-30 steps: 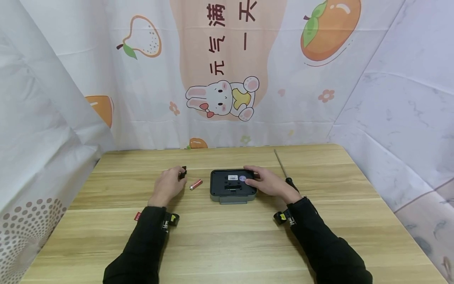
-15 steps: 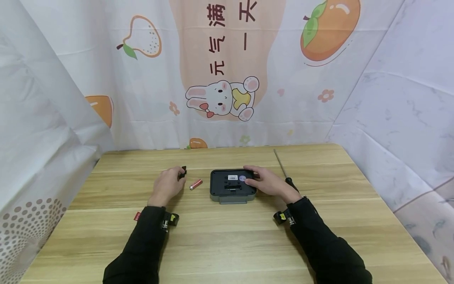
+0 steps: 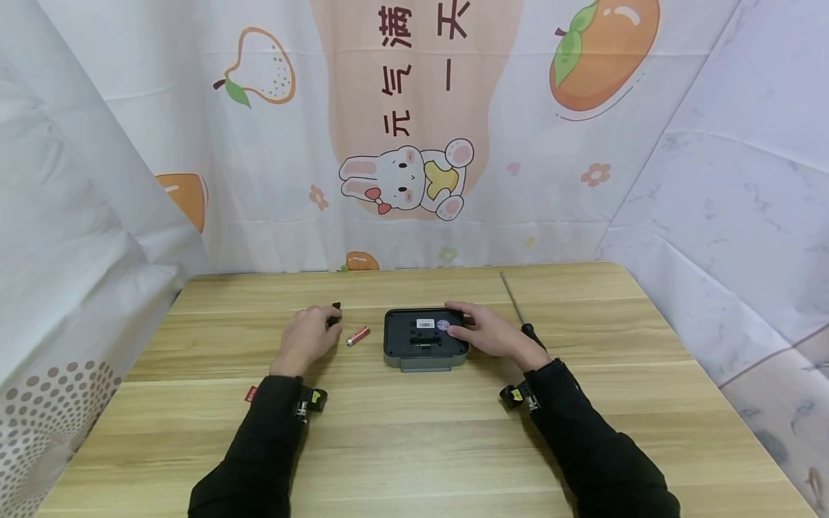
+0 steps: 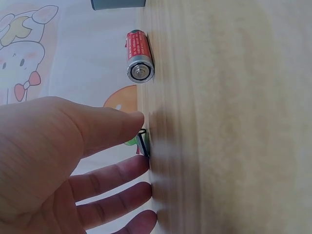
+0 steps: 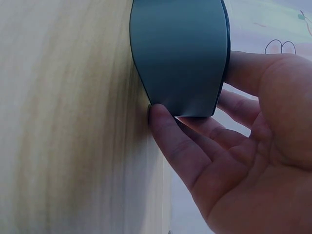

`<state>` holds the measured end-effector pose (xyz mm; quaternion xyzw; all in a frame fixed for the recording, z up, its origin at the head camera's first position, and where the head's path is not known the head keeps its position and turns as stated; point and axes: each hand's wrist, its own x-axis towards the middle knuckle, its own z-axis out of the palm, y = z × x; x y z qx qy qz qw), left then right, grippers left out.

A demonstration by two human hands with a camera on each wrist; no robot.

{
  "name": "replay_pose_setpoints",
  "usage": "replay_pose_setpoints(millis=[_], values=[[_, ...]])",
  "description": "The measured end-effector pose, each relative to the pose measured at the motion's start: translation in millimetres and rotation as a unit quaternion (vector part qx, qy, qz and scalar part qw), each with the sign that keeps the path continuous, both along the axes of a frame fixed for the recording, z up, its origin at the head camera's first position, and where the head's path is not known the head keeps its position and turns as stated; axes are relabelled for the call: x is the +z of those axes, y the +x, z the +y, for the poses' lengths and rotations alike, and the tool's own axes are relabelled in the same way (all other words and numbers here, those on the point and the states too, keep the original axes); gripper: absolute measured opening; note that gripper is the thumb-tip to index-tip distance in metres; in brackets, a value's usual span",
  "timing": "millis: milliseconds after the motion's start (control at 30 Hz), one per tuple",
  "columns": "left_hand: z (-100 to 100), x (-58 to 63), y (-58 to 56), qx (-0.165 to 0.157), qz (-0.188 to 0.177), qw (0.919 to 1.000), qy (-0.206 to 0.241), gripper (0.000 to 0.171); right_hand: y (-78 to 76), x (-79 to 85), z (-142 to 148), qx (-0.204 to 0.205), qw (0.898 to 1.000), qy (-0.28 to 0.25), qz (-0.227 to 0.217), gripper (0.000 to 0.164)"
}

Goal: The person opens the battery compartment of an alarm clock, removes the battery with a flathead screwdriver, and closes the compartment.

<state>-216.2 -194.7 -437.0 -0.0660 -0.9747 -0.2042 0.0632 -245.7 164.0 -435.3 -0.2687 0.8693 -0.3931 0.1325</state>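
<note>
A dark grey box-shaped device (image 3: 393, 332) lies with its black back facing up, a slot and labels showing on it. My right hand (image 3: 488, 331) grips its right end, thumb on the back. In the right wrist view the fingers (image 5: 178, 146) curl against the rounded grey end of the device (image 5: 180, 53). My left hand (image 3: 304, 337) is on the table to the left, pinching a small flat black piece (image 3: 335, 306) between thumb and fingers. The left wrist view shows only a thin edge of that black piece (image 4: 143, 145). Between left hand and device lies a red battery (image 3: 358, 336).
Right of the device lies a screwdriver (image 3: 529, 332) with a black handle, its shaft pointing to the far edge, partly behind the right wrist. A printed curtain (image 3: 414, 244) hangs along the back edge of the wooden table (image 3: 401, 446).
My left index finger has shifted slightly and covers more of the black piece. The right hand, device, battery and screwdriver stay where they were.
</note>
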Motion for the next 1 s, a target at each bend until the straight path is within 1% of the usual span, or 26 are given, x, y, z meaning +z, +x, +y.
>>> replay_pose_setpoints(millis=[300, 633, 867, 1000], values=[[0.0, -0.8, 0.6, -0.005, 0.007, 1.0000, 0.004, 0.022, -0.5, -0.5, 0.3, -0.002, 1.000, 0.003, 0.004, 0.058], [0.0, -0.8, 1.4, 0.002, -0.006, 1.0000, 0.001, 0.023, -0.2, -0.1, 0.2, 0.000, 1.000, 0.000, 0.004, 0.058], [-1.2, -1.5, 0.4, -0.003, 0.008, 0.9999, 0.009, 0.019, -0.5, 0.0, 0.0, 0.000, 1.000, 0.000, 0.001, 0.058], [-0.9, -1.3, 0.7, -0.003, 0.006, 0.9999, 0.014, 0.016, -0.7, -0.6, 0.1, -0.001, 1.000, 0.002, 0.003, 0.058]])
